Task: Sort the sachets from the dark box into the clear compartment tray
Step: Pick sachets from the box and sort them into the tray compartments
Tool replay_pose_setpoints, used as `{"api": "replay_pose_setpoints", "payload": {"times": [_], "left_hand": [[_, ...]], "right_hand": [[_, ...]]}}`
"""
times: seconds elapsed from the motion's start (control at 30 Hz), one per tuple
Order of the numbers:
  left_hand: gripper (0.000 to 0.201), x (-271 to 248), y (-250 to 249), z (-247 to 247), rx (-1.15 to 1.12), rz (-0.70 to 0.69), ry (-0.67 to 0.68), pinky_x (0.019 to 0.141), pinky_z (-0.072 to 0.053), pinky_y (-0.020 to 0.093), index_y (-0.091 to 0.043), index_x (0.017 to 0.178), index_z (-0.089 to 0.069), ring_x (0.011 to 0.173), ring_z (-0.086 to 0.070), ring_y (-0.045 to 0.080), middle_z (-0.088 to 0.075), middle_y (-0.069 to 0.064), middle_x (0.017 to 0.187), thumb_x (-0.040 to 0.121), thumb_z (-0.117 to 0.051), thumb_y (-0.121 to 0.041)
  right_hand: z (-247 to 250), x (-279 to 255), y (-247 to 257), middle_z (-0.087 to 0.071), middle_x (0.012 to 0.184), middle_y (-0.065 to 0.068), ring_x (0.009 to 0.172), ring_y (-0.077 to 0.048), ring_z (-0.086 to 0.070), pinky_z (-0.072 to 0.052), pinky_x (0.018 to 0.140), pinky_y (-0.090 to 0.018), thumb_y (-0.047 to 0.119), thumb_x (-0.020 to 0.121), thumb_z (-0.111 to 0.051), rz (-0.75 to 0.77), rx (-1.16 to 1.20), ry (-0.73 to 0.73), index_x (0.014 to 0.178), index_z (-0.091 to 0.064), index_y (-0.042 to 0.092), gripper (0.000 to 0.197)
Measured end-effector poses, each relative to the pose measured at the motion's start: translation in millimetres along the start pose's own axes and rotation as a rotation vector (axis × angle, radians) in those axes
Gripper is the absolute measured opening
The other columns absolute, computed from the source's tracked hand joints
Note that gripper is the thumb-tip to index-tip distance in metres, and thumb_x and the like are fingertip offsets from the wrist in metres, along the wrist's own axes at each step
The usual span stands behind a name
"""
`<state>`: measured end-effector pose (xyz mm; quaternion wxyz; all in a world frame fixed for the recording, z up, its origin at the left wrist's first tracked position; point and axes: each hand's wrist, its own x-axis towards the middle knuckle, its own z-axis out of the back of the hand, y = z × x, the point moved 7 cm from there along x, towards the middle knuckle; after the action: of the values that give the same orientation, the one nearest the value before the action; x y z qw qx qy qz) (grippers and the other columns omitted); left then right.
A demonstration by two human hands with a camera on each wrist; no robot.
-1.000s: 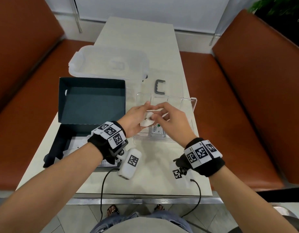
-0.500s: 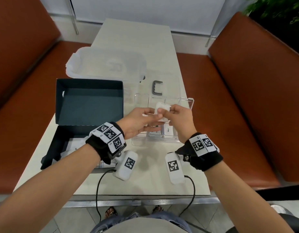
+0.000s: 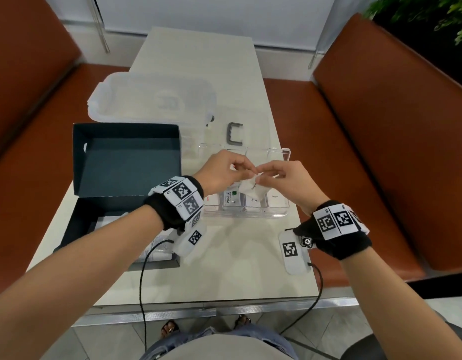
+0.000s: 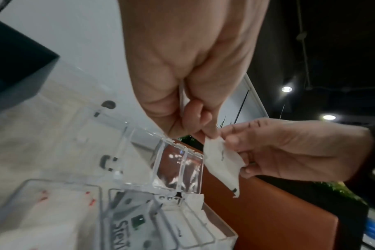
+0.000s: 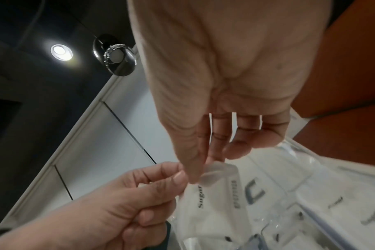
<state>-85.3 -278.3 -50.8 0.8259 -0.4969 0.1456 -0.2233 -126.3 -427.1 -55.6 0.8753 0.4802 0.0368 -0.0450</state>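
While the pale tabletop (image 3: 219, 261) carried everything, the dark box (image 3: 126, 162) lay open just left of the clear compartment tray (image 3: 276, 216), with a frosted plastic bin (image 3: 146, 100) beyond the tray's far-left corner. Above the tray, the left hand (image 3: 219, 172) and the right hand (image 3: 284, 183) met fingertip to fingertip, each pinching white sugar sachets (image 3: 253, 189), which hung over the tray's near row. Smaller sachets, one marked Stevia (image 3: 228, 201), already lay in that row.
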Motion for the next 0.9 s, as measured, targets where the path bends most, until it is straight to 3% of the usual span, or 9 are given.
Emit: {"api": "replay_pose_setpoints", "payload": {"times": [0.2,0.33,0.4,0.5,0.6,0.67,0.77,0.83,0.9], "left_hand": [[0.012,17,-13,-12,-0.069,-0.009,-0.063,0.06,-0.037,0.014,-0.011,0.097,-0.073,0.052,-0.051,-0.011,-0.062,-0.01,0.075,0.087,-0.07,-0.018],[0.018,21,-2,-13,-0.071,0.083,-0.074,0.06,-0.035,0.019,-0.008,0.09,-0.072,0.046,-0.049,-0.01,-0.067,-0.005,0.081,0.092,-0.064,-0.024],[0.026,19,5,-12,-0.05,0.147,-0.081,0.068,-0.04,0.021,-0.01,0.094,-0.073,0.064,-0.054,-0.005,-0.065,-0.006,0.082,0.093,-0.062,-0.034],[0.037,15,14,-15,-0.123,0.291,-0.018,0.077,-0.04,0.025,-0.014,0.104,-0.071,0.099,-0.054,0.01,-0.062,-0.005,0.11,0.095,-0.053,-0.045],[0.045,7,22,-16,-0.235,0.452,0.01,0.06,-0.035,0.022,-0.017,0.109,-0.068,0.073,-0.045,0.011,-0.05,-0.003,0.093,0.097,-0.042,-0.052],[0.046,3,25,-17,-0.36,0.501,0.02,0.055,-0.03,0.022,-0.015,0.111,-0.065,0.062,-0.035,0.011,-0.041,-0.001,0.083,0.098,-0.04,-0.051],[0.043,-2,26,-19,-0.516,0.516,0.026,0.053,-0.028,0.023,-0.011,0.12,-0.06,0.058,-0.033,0.011,-0.039,0.001,0.078,0.099,-0.038,-0.042],[0.035,-4,26,-19,-0.599,0.53,0.008,0.053,-0.028,0.024,-0.013,0.115,-0.06,0.06,-0.034,0.012,-0.043,0.004,0.087,0.098,-0.039,-0.036],[0.035,-6,27,-19,-0.654,0.545,0.016,0.054,-0.027,0.025,-0.013,0.117,-0.059,0.062,-0.033,0.013,-0.04,0.005,0.087,0.097,-0.039,-0.033]], "right_hand": [[37,5,-22,-0.07,0.083,0.002,0.073,-0.01,-0.063,-0.048,0.063,-0.022,0.015,0.08,-0.074,-0.07,0.078,-0.176,0.088,-0.071,0.022,0.011],[51,10,-53,-0.068,0.084,-0.003,0.063,-0.01,-0.057,-0.049,0.058,-0.023,0.013,0.088,-0.064,-0.211,0.16,-0.291,0.094,-0.068,0.013,0.008],[48,13,-67,-0.066,0.082,-0.003,0.064,-0.011,-0.056,-0.048,0.058,-0.024,0.012,0.089,-0.061,-0.262,0.106,-0.285,0.091,-0.067,0.013,0.006],[41,17,-85,-0.063,0.079,-0.001,0.066,-0.012,-0.055,-0.048,0.06,-0.024,0.011,0.088,-0.062,-0.319,-0.013,-0.257,0.088,-0.069,0.013,0.007],[33,19,-93,-0.064,0.083,-0.001,0.068,-0.013,-0.056,-0.047,0.061,-0.024,0.011,0.087,-0.063,-0.331,-0.119,-0.231,0.086,-0.07,0.012,0.007],[30,20,-95,-0.065,0.09,-0.004,0.081,-0.018,-0.06,-0.051,0.071,-0.029,0.01,0.086,-0.063,-0.328,-0.154,-0.238,0.079,-0.068,0.015,0.01],[25,19,-98,-0.066,0.099,-0.008,0.101,-0.028,-0.06,-0.052,0.09,-0.042,0.012,0.084,-0.066,-0.349,-0.177,-0.235,0.077,-0.064,0.018,0.01],[23,18,-99,-0.065,0.101,-0.009,0.106,-0.03,-0.058,-0.051,0.091,-0.044,0.014,0.084,-0.067,-0.354,-0.19,-0.244,0.078,-0.06,0.02,0.011],[20,17,-95,-0.063,0.09,-0.004,0.104,-0.028,-0.057,-0.05,0.084,-0.038,0.013,0.084,-0.068,-0.315,-0.228,-0.253,0.078,-0.06,0.019,0.011]]}}
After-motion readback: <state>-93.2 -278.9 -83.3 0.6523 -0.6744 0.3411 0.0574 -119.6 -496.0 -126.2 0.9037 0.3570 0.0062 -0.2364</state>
